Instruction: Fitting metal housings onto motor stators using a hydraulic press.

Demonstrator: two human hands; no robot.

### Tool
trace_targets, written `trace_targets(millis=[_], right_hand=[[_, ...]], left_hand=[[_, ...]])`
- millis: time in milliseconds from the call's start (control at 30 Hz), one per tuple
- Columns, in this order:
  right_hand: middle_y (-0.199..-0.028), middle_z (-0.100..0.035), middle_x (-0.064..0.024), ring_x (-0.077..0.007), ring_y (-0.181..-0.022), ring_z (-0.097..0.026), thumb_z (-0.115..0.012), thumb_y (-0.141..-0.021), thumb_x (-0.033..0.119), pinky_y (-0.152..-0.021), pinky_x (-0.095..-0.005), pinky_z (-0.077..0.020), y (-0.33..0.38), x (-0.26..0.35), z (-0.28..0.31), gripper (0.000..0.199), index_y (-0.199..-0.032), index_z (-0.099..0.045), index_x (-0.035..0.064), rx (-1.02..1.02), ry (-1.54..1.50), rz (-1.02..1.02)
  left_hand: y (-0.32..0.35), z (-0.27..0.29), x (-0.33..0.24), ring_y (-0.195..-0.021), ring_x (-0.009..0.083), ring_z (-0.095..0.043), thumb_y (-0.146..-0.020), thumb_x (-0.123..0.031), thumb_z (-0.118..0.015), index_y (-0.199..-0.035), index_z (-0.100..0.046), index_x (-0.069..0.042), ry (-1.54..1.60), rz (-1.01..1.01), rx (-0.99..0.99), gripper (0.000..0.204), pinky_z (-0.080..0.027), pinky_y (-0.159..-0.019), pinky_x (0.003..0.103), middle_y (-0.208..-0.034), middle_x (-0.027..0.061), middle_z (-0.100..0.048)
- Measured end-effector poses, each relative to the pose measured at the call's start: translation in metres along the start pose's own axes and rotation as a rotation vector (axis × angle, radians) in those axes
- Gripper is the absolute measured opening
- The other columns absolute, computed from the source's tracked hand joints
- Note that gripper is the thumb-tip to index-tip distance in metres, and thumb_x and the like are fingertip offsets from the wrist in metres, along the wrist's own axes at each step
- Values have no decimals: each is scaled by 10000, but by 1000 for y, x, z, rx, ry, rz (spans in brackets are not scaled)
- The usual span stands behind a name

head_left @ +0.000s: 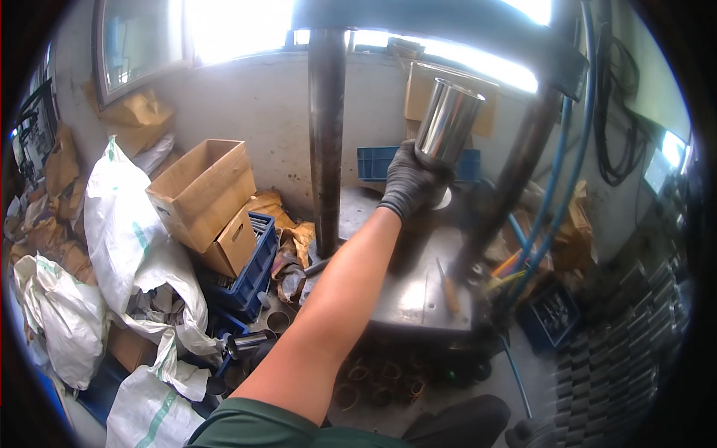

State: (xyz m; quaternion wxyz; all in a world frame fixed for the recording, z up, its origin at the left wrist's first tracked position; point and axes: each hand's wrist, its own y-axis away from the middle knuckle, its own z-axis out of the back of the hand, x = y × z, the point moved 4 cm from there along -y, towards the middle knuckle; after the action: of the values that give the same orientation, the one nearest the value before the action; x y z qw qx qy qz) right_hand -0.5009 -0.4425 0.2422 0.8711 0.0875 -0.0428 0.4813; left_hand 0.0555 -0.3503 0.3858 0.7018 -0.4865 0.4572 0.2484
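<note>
My left hand [415,178], in a dark grey knit glove, is closed around the lower part of a shiny metal cylinder [449,119]. The cylinder is held up, tilted a little to the right, with its round rim at the top. Beneath the hand lies the metal table [403,299] of a press, and a pointed tool with a wooden handle [450,295] rests on it. My right hand does not show. Partly behind my left forearm, another shiny cylinder [243,343] lies beside a dark shape that I cannot make out.
Thick press columns [326,142] stand around the table. Blue hoses [571,164] hang at the right, above a blue crate [551,313]. White sacks [123,216], cardboard boxes [202,194] and a blue crate [261,257] crowd the left. Rows of grey metal parts [620,366] fill the lower right.
</note>
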Motion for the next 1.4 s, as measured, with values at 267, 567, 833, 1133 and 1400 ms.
trace_targets(millis=[267,567,833,1133,1400], right_hand=[[-734,-530,-251,-445,-675,-547,-719,-905,268,-591,-510,-401,4,2,4,304,-752,-565,55,-49,-80,24],[-709,-533,-232,-436,-660,-550,-711,-901,246,-586,-522,-405,4,8,10,287,-735,-554,73,-114,-29,65],[-698,-544,-207,-426,-659,-561,-736,-886,247,-586,-523,-411,2,18,18,295,-722,-551,87,-164,-47,57],[-729,-552,-222,-438,-672,-562,-708,-915,227,-588,-517,-409,2,9,15,272,-744,-560,77,-129,-94,49],[-732,-546,-232,-445,-672,-552,-702,-912,213,-590,-518,-405,0,8,18,262,-749,-559,65,-117,-111,49]], left_hand=[[7,1,-5,-1102,251,-671,-575,-202,-1000,-1304,-532,-33,65,49,-57,882,-538,-1009,366,-1184,132,-696],[-8,-1,21,-1109,248,-662,-573,-217,-991,-1336,-518,-38,62,-12,-94,915,-525,-1025,367,-1197,124,-686],[-9,-1,24,-1114,251,-659,-573,-218,-997,-1339,-508,-32,147,-57,-94,928,-524,-1022,368,-1200,128,-683],[0,-3,13,-1110,272,-671,-601,-259,-983,-1331,-490,-6,-34,24,-140,917,-535,-1010,383,-1208,162,-678],[2,-3,10,-962,276,-711,-627,-211,-921,-1215,-568,8,9,-70,-193,720,-578,-879,386,-1050,166,-719]])
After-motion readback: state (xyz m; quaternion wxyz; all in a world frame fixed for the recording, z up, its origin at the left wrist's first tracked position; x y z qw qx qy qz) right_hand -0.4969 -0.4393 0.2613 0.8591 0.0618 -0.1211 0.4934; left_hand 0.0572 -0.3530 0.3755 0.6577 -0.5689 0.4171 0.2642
